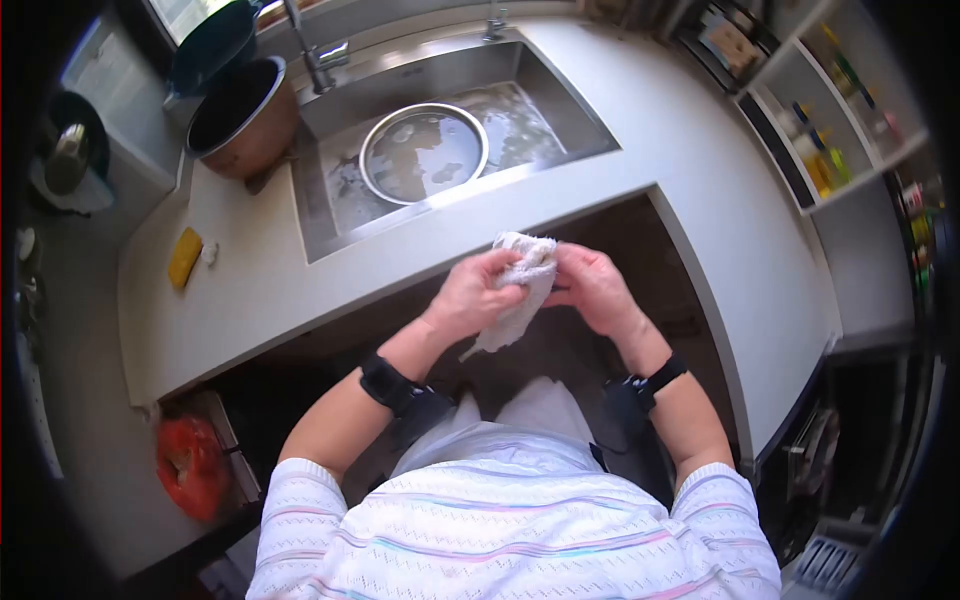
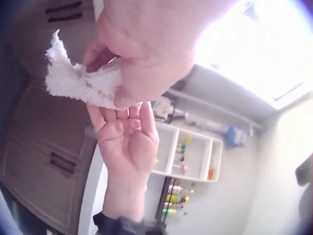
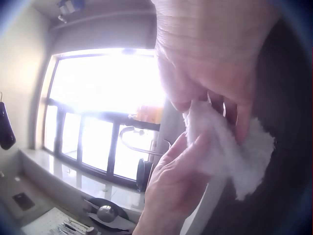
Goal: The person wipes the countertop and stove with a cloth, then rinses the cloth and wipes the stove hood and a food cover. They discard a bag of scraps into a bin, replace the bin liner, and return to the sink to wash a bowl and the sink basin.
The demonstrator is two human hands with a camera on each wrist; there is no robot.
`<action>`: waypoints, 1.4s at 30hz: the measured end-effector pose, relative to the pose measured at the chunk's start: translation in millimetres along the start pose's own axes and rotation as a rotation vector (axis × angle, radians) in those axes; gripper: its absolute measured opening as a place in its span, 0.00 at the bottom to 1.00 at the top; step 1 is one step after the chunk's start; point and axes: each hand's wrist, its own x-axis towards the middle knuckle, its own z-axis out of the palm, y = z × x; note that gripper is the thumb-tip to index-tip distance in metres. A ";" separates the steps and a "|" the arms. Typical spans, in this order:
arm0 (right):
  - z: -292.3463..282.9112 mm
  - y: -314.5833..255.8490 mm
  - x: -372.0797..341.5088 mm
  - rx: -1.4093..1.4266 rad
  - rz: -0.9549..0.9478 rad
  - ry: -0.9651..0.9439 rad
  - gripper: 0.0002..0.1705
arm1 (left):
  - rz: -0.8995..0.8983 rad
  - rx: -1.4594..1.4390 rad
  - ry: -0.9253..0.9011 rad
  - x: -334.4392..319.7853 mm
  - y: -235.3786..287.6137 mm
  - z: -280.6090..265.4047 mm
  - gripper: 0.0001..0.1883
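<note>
Between the two hands, a white fluffy cloth [image 1: 518, 318] hangs bunched in front of the body, just off the counter's front edge. The left hand [image 1: 472, 297] grips its left side, thumb and fingers on the folds. At the upper right edge, the right hand [image 1: 598, 292] pinches the fabric. In the left wrist view, the right palm [image 2: 128, 144] faces the camera, its fingertips partly hidden behind the cloth [image 2: 80, 83]. The right wrist view shows the left thumb lying along the cloth [image 3: 234, 152], with loose ends dangling past the right fingers [image 3: 243, 120].
Ahead is a steel sink [image 1: 330, 205] holding a round metal basin [image 1: 484, 160] and water. A pot [image 1: 262, 130] stands left of it, and a yellow sponge [image 1: 184, 257] lies on the counter [image 1: 400, 262]. Shelves with bottles [image 1: 825, 165] are at right; a red bag [image 1: 188, 465] sits low left.
</note>
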 end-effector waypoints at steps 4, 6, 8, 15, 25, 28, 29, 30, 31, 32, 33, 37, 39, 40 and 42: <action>-1.2 -35.5 73.1 -0.089 -0.034 -0.054 0.27 | 0.003 -0.201 -0.020 8.9 68.1 -41.5 0.13; 9.6 -44.7 112.7 -0.013 0.099 -0.226 0.30 | 0.092 -0.350 0.009 24.9 82.7 -66.7 0.12; 23.5 -57.8 145.2 -0.031 0.165 -0.354 0.27 | 0.102 -0.259 0.071 43.1 85.8 -105.0 0.13; 16.4 -130.2 302.9 -0.376 -0.024 -0.332 0.22 | 0.097 -0.157 0.303 107.2 88.4 -212.2 0.10; -5.2 -44.6 456.4 -1.194 -0.188 -0.364 0.16 | -0.278 0.649 0.490 175.1 -8.2 -290.2 0.09; 9.0 -6.6 449.8 -1.504 -0.162 -0.430 0.16 | -0.154 1.011 0.481 199.7 -64.6 -285.3 0.15; 12.6 0.3 446.2 -1.776 -0.177 -0.463 0.17 | -0.050 1.022 0.559 209.3 -87.8 -281.6 0.16; 3.1 22.2 449.9 -1.819 -0.212 -0.504 0.19 | 0.056 1.029 0.638 217.3 -101.2 -278.2 0.18; -4.9 45.4 455.7 -1.856 -0.157 -0.519 0.17 | 0.054 1.023 0.637 221.5 -105.1 -273.0 0.18; -9.1 58.5 459.7 -1.889 -0.105 -0.536 0.15 | -0.172 1.040 0.540 223.1 -106.6 -265.9 0.19; -9.1 57.8 462.1 -1.890 -0.104 -0.536 0.15 | -0.393 1.050 0.439 223.0 -107.3 -264.0 0.20; -20.2 34.4 466.9 -1.451 0.085 -0.564 0.12 | -0.723 0.805 0.345 218.1 -92.4 -277.4 0.18; -28.4 39.5 469.6 -1.189 0.134 -0.255 0.17 | -0.623 0.452 0.490 218.3 -113.9 -281.3 0.14; -19.5 42.6 466.0 -1.195 0.130 -0.254 0.17 | -0.508 0.097 0.616 218.5 -117.1 -282.4 0.11; 10.5 58.9 453.0 -0.996 0.038 -0.226 0.17 | -0.484 -0.036 0.685 222.3 -118.4 -275.3 0.10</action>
